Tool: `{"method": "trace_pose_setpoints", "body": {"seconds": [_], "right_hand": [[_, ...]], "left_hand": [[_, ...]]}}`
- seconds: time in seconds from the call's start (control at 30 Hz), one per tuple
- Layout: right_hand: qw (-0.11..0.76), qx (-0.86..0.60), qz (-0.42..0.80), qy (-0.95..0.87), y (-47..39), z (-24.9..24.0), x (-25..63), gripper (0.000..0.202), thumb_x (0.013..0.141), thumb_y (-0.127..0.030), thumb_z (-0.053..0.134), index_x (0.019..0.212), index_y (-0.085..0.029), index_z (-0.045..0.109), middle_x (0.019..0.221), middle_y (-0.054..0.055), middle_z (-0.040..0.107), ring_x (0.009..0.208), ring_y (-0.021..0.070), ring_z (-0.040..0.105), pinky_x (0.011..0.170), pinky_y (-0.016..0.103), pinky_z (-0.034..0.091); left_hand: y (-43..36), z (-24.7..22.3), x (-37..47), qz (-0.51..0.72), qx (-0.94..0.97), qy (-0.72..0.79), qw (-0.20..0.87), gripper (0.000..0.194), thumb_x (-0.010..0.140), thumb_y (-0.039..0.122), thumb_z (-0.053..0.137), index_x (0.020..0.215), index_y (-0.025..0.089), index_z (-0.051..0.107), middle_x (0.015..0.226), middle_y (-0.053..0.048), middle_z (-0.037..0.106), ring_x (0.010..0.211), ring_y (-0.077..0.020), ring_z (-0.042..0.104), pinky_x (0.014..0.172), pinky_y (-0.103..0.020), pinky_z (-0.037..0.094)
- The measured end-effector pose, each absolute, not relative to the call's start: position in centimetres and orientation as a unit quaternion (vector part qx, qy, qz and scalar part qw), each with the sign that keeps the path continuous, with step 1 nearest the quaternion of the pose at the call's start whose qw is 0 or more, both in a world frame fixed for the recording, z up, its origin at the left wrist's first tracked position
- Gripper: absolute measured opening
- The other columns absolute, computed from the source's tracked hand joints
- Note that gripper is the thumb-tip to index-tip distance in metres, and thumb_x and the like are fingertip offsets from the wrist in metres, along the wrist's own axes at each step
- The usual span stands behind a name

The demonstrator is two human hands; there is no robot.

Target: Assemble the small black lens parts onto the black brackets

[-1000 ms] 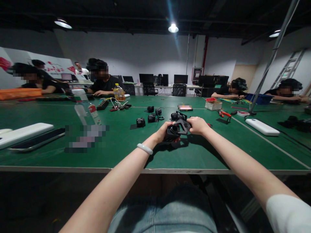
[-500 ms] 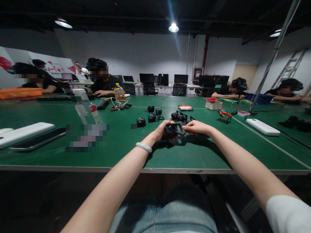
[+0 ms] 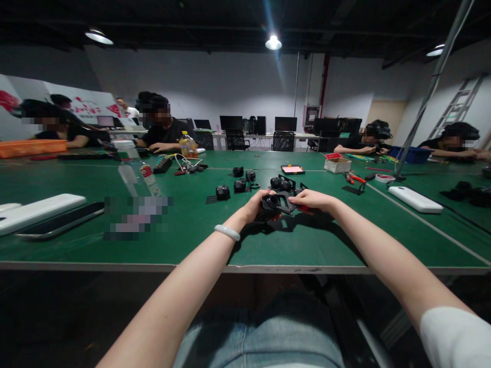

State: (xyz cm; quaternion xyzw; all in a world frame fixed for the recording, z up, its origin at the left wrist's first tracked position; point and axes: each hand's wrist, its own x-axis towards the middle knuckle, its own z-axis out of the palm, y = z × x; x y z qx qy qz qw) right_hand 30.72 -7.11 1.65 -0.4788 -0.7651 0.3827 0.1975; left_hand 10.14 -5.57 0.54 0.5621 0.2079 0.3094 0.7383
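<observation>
Above the near middle of the green surface [image 3: 192, 240], the left hand [image 3: 253, 207] has its fingers wrapped about the left side of a black framed part [image 3: 273, 202], while the right hand [image 3: 312, 200] pinches its right side. A black cluster [image 3: 283, 183] sits just on the far side; separate black units [image 3: 222, 192] stand to the left. Orange-handled pliers [image 3: 357, 179] lie farther right.

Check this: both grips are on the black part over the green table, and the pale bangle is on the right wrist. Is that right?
Not quite: the head view shows the pale bangle on the left wrist, not the right. The rest stands: the left grip and right grip are on the black part over the green table.
</observation>
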Motion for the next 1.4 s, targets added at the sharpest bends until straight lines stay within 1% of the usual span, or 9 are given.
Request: {"method": "trace_pose_setpoints", "body": {"seconds": [0.33, 0.47, 0.57, 0.7, 0.9, 1.03, 1.17, 1.3, 1.4], "right_hand": [[0.201, -0.454, 0.411, -0.765, -7.1, 1.7, 30.9, 0.045, 0.061, -0.058, 0.043, 0.058, -0.013, 0.045, 0.046, -0.004, 0.041, 0.038, 0.0043, 0.037, 0.037, 0.017, 0.029], [0.209, -0.447, 0.405, -0.769, -7.2, 1.8, 30.7, 0.046, 0.062, -0.058, 0.042, 0.058, -0.012, 0.047, 0.046, -0.004, 0.041, 0.038, 0.0042, 0.036, 0.037, 0.017, 0.029], [0.221, -0.44, 0.401, -0.773, -7.3, 1.8, 30.6, 0.047, 0.062, -0.059, 0.041, 0.058, -0.012, 0.046, 0.046, -0.004, 0.039, 0.038, 0.004, 0.035, 0.037, 0.018, 0.029], [0.226, -0.437, 0.388, -0.779, -7.7, 1.9, 30.3, 0.048, 0.061, -0.06, 0.041, 0.057, -0.012, 0.045, 0.048, -0.003, 0.04, 0.039, 0.0038, 0.035, 0.037, 0.017, 0.028], [0.238, -0.416, 0.374, -0.794, -8.0, 1.8, 29.6, 0.048, 0.063, -0.06, 0.038, 0.058, -0.012, 0.045, 0.05, -0.002, 0.042, 0.04, 0.0049, 0.037, 0.038, 0.018, 0.029], [0.249, -0.434, 0.327, -0.802, -8.0, 1.4, 29.1, 0.052, 0.064, -0.061, 0.033, 0.06, -0.012, 0.049, 0.05, -0.001, 0.045, 0.039, 0.0053, 0.038, 0.038, 0.018, 0.029], [0.272, -0.493, 0.233, -0.793, -7.8, 0.8, 28.4, 0.063, 0.067, -0.064, 0.021, 0.057, -0.01, 0.053, 0.047, 0.002, 0.047, 0.038, 0.0063, 0.039, 0.04, 0.019, 0.028], [0.285, -0.523, 0.127, -0.794, -7.6, 0.5, 27.8, 0.065, 0.066, -0.065, 0.022, 0.05, -0.012, 0.054, 0.046, 0.004, 0.05, 0.043, 0.0089, 0.044, 0.045, 0.02, 0.029], [0.281, -0.525, 0.09, -0.798, -7.7, 0.5, 27.7, 0.065, 0.067, -0.066, 0.019, 0.05, -0.013, 0.054, 0.047, 0.004, 0.051, 0.044, 0.0095, 0.045, 0.045, 0.02, 0.028]], "left_hand": [[-5.7, 0.6, 10.1, 0.316, 0.559, 0.194, 0.741, 0.028, 0.069, 0.04, 0.034, 0.074, 0.015, 0.047, 0.061, -0.005, 0.059, 0.051, -0.0193, 0.056, 0.045, -0.028, 0.042], [-5.9, 0.8, 10.1, 0.309, 0.576, 0.183, 0.735, 0.033, 0.069, 0.042, 0.032, 0.073, 0.013, 0.047, 0.059, -0.007, 0.058, 0.051, -0.0197, 0.056, 0.045, -0.029, 0.042], [-5.9, 0.9, 10.0, 0.302, 0.584, 0.182, 0.731, 0.037, 0.07, 0.043, 0.03, 0.078, 0.012, 0.049, 0.059, -0.007, 0.058, 0.05, -0.0197, 0.055, 0.046, -0.03, 0.042], [-5.8, 0.7, 10.1, 0.298, 0.577, 0.203, 0.733, 0.04, 0.07, 0.044, 0.029, 0.083, 0.012, 0.05, 0.06, -0.007, 0.06, 0.051, -0.0193, 0.055, 0.047, -0.03, 0.041], [-6.0, 0.6, 10.3, 0.306, 0.54, 0.268, 0.737, 0.045, 0.072, 0.044, 0.028, 0.079, 0.008, 0.055, 0.059, -0.008, 0.061, 0.05, -0.0171, 0.054, 0.049, -0.028, 0.041], [-6.3, 0.8, 10.3, 0.314, 0.529, 0.272, 0.74, 0.049, 0.072, 0.047, 0.027, 0.078, 0.008, 0.056, 0.057, -0.008, 0.061, 0.05, -0.0173, 0.054, 0.049, -0.028, 0.04], [-6.4, 0.9, 10.4, 0.314, 0.536, 0.269, 0.736, 0.05, 0.072, 0.048, 0.027, 0.077, 0.008, 0.056, 0.057, -0.008, 0.06, 0.05, -0.0164, 0.053, 0.049, -0.027, 0.039], [-6.5, 0.9, 10.6, 0.308, 0.561, 0.249, 0.727, 0.053, 0.071, 0.051, 0.027, 0.073, 0.007, 0.057, 0.054, -0.008, 0.06, 0.048, -0.0148, 0.052, 0.047, -0.025, 0.038], [-6.7, 1.0, 10.8, 0.312, 0.575, 0.252, 0.713, 0.057, 0.07, 0.053, 0.025, 0.07, 0.007, 0.057, 0.053, -0.008, 0.059, 0.045, -0.0139, 0.05, 0.046, -0.025, 0.037]]}}
